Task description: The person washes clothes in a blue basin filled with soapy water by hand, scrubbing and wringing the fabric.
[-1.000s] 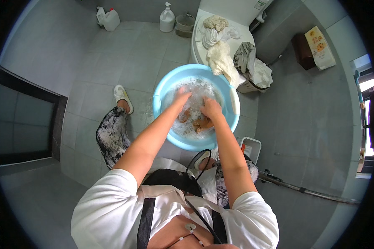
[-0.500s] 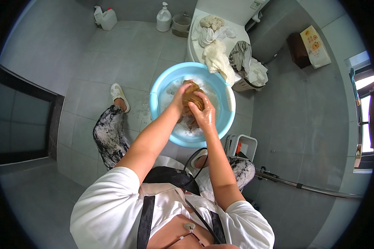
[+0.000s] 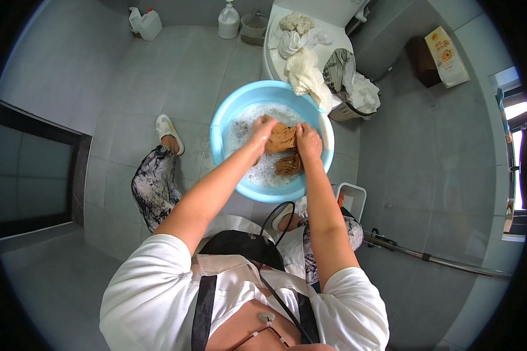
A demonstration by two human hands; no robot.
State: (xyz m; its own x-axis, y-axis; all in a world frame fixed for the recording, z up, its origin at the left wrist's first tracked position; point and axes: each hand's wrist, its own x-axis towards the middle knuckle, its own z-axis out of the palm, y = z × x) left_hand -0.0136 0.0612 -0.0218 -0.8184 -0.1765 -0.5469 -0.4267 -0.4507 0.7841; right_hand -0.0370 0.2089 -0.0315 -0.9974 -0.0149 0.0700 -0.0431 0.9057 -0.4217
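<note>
Left hand [image 3: 263, 131] and right hand [image 3: 309, 140] grip the brown cloth [image 3: 282, 138] between them; a sharp tug could splash suds [image 3: 245, 124] onto the cream knit cloth [image 3: 305, 73] beyond the hands.

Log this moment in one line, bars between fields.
Left hand: grips brown cloth, left side | Right hand: grips its right side | Below: sudsy water in blue basin | Far-right rim: cream knit

Bare arms [image 3: 219, 184] stretched forward, left hand [image 3: 262, 133] and right hand [image 3: 309, 141] slightly apart, fingers [image 3: 300, 130] curled
</note>
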